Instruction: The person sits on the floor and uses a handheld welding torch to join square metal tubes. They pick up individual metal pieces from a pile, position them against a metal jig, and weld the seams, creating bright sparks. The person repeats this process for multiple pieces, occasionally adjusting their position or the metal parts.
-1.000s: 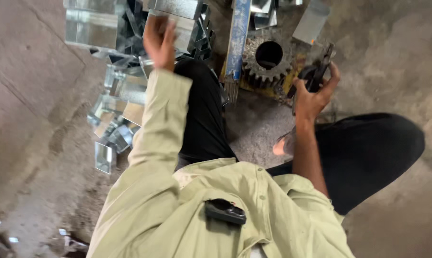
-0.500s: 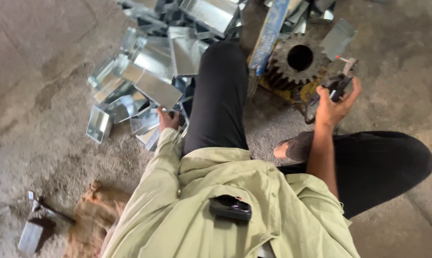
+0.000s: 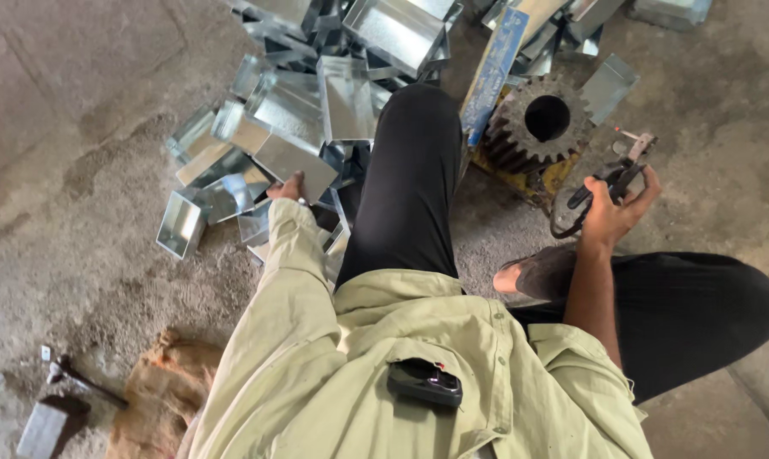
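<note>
**Sheet-metal piece gripped at left, pliers held at right**

Where the concrete floor [image 3: 79,127] meets the lower left corner, a hammer [image 3: 57,408] is seen lying beside a crumpled burlap sack [image 3: 168,387]. Further right, a heap of folded sheet-metal pieces [image 3: 316,93] is spread over the floor. The left hand [image 3: 287,187] is closed on one flat sheet-metal piece [image 3: 295,161] at the heap's near edge; only the knuckles are shown, and the piece's long axis is laid from upper left to lower right. A black-trousered leg [image 3: 410,178] is stretched forward past the heap. Beyond it, a blue strip [image 3: 495,72] is leaned against a large toothed gear [image 3: 542,123], whose bore is turned upward. At far right, black-handled pliers [image 3: 610,183] are clasped in the right hand [image 3: 614,212], fingers curled round the handles, nose pointed up and right.
</note>
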